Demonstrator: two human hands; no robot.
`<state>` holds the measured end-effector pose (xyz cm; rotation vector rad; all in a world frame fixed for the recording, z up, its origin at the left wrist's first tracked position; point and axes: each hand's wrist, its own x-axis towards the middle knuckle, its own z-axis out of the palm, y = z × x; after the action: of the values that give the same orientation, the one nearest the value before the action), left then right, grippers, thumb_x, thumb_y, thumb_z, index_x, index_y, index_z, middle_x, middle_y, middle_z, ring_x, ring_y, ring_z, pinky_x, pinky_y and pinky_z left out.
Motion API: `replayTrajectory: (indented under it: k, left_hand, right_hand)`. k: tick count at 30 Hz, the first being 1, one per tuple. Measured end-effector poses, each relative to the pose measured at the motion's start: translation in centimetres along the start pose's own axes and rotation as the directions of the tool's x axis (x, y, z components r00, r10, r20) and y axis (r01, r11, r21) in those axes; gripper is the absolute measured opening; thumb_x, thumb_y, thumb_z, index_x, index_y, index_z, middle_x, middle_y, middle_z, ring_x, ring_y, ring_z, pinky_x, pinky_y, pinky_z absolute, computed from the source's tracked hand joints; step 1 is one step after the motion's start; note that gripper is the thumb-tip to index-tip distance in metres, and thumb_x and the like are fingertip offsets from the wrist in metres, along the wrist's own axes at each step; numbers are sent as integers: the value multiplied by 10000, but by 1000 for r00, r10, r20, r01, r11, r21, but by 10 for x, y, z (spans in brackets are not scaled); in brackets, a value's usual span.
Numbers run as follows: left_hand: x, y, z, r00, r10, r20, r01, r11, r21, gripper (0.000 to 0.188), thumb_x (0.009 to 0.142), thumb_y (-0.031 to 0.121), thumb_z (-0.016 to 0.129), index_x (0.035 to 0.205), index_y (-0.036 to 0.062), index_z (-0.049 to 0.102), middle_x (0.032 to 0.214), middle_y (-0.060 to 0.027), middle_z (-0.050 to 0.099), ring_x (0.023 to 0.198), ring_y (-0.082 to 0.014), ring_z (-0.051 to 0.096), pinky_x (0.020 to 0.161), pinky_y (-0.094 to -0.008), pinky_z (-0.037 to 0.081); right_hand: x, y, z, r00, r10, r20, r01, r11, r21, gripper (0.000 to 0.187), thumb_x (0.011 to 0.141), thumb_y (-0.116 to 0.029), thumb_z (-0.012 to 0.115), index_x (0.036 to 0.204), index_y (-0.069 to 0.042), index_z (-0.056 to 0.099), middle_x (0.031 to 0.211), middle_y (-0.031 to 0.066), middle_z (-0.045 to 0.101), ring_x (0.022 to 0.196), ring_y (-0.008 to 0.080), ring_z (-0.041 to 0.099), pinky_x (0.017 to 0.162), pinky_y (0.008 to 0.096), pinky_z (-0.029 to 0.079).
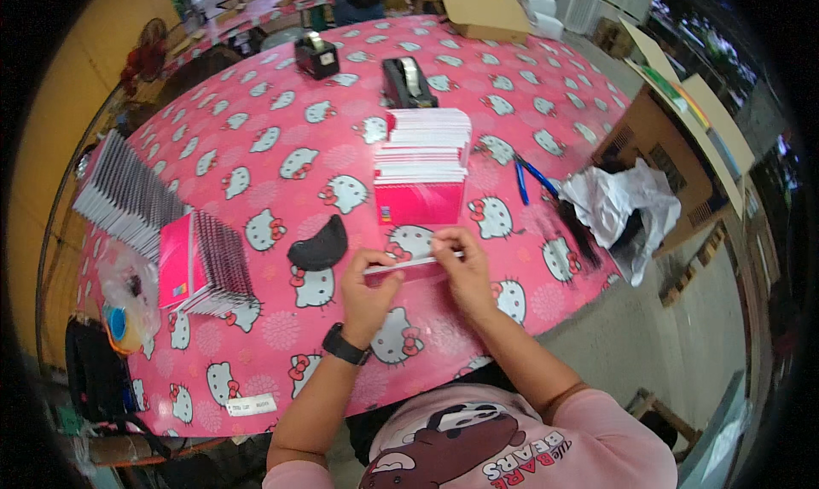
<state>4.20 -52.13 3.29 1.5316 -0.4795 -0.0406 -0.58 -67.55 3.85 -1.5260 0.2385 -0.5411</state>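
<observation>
Both my hands hold a thin notebook (pixel 415 269) edge-up above the table, its white page edge showing and pink below. My left hand (pixel 367 293), with a black watch (pixel 345 346) on the wrist, pinches the left end. My right hand (pixel 463 271) grips the other end between thumb and fingers. Just beyond stands a row of notebooks (pixel 420 200) with a bright pink cover facing me and white edges behind. A black curved pad (pixel 319 244) lies left of my hands.
At left stand two rows of bound notebooks, a farther row (pixel 128 195) and a nearer row (pixel 217 267). Two tape dispensers (pixel 317 55) (pixel 409 84) sit at the back. Blue-handled pliers (pixel 533 179), crumpled silver wrapping (pixel 627 203) and a cardboard box (pixel 670 156) are at right.
</observation>
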Motion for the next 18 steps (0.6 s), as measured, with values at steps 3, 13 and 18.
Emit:
replayTrajectory:
  k: [3,13,18]
  left_hand:
    - [10,8,-2,927,369,-69,-331,891,310,356,685,8,618,1032,49,549,998,-69,519,993,-192,505,896,-302,390]
    - [0,27,8,832,419,365,-546,498,674,395,735,-3,557,1104,114,633,947,-42,610,831,-196,558,728,-335,368]
    - [2,30,14,811,465,354,-581,572,579,369,708,-7,615,1058,107,650,897,-38,612,785,-218,535,709,-339,365]
  right_hand:
    - [-1,2,1,999,21,50,-21,1000,5,178,867,-145,599,1010,-44,566,861,3,560,802,74,503,696,214,406]
    - [26,-11,-84,986,-135,-93,54,803,-593,242,841,-195,599,954,19,613,877,139,627,840,237,604,739,338,469]
    - [37,10,-183,967,-248,-51,-13,153,-988,221,788,-154,634,933,5,584,898,180,597,859,356,544,764,425,440]
